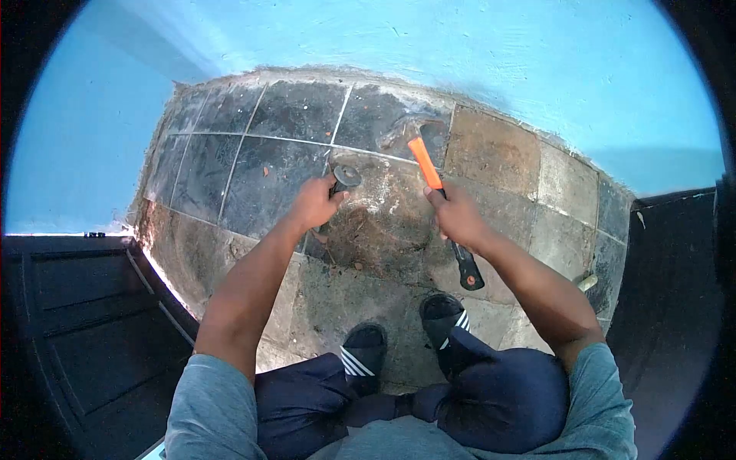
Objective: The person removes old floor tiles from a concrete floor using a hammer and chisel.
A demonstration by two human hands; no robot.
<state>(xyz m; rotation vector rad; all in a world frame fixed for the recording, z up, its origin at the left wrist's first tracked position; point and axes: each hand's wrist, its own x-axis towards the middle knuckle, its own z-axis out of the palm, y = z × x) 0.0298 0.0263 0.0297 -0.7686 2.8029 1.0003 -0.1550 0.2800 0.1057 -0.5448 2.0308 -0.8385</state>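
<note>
My left hand [313, 204] is wrapped round a dark chisel [347, 176], whose round top end faces up at me; its lower part is mostly hidden. My right hand [460, 218] grips a claw hammer [426, 162] by its black and orange handle. The metal hammer head points away from me, to the right of the chisel and apart from it. Beneath both hands lies a worn, brownish patch of floor [376, 230] with pale scuffs and small bits of debris.
Dark square tiles [287, 111] with light joints line the far side, and brown and grey slabs [491, 149] lie at the right. A blue wall [491, 46] rises behind. Dark panelled doors [92, 314] stand left and right [675, 307]. My sandalled feet [364, 349] are close below.
</note>
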